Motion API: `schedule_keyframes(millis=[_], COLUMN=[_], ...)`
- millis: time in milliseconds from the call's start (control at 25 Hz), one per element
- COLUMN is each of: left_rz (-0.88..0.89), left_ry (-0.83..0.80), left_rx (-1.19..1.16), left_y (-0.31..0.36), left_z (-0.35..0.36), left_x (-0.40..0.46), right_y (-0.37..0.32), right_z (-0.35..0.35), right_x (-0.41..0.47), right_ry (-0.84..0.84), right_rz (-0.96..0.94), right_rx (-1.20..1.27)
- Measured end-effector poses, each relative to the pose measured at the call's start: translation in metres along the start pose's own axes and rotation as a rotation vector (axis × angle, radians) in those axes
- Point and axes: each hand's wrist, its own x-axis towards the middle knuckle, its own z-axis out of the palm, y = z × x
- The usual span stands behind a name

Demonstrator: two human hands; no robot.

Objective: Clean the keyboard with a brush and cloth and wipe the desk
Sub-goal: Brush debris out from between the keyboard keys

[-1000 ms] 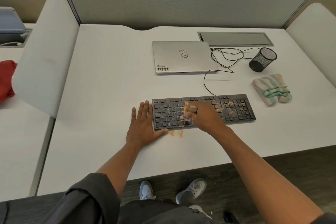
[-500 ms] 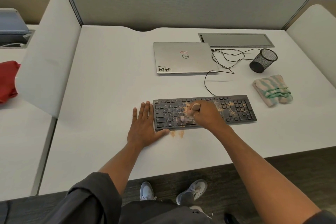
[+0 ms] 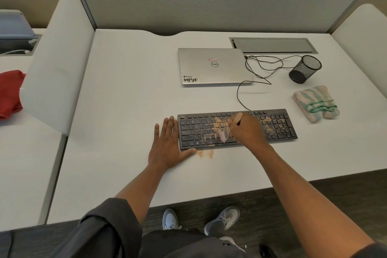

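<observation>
The right hand (image 3: 248,130) has shifted slightly toward the tabletop's (image 3: 125,111) far edge since a second ago, carrying the brush (image 3: 229,129) back up the keyboard (image 3: 280,126) for another stroke; the blurred bristles sit on the middle keys. Its grip is curled round the brush handle. The left hand (image 3: 167,145) stays flat, fingers spread, bracing the keyboard's left end. Orange dust still covers the middle and right keys, and a small patch (image 3: 205,153) lies on the tabletop by the keyboard's near edge, so brushing looks far from done. The cloth (image 3: 316,102) waits untouched toward the right edge.
</observation>
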Motion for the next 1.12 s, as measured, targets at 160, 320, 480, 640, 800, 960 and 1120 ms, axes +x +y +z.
schedule_keyframes(millis=[160, 320, 480, 640, 800, 960, 1120], left_rz=[-0.001, 0.003, 0.001, 0.002, 0.002, -0.002, -0.001], left_ry=[-0.004, -0.003, -0.006, -0.011, -0.010, -0.015, -0.025], left_rx=[0.005, 0.011, 0.012, 0.010, 0.014, 0.015, 0.029], left_y=[0.000, 0.000, 0.001, 0.001, 0.002, 0.000, 0.001], left_z=[-0.001, 0.000, -0.002, -0.003, -0.003, -0.002, -0.002], left_x=[0.000, 0.000, 0.000, -0.001, -0.001, 0.000, 0.000], right_y=[0.007, 0.008, 0.010, -0.011, -0.011, -0.014, -0.026], right_z=[-0.008, -0.003, -0.008, -0.002, 0.012, 0.009, 0.022], right_x=[0.005, -0.003, 0.000, -0.011, -0.020, -0.018, -0.027], right_ry=[-0.035, -0.081, 0.044, -0.111, -0.170, -0.016, -0.187], right_rz=[0.105, 0.097, 0.021, 0.023, 0.021, -0.065, 0.012], right_rx=[0.287, 0.261, 0.027, 0.301, 0.260, 0.078, 0.348])
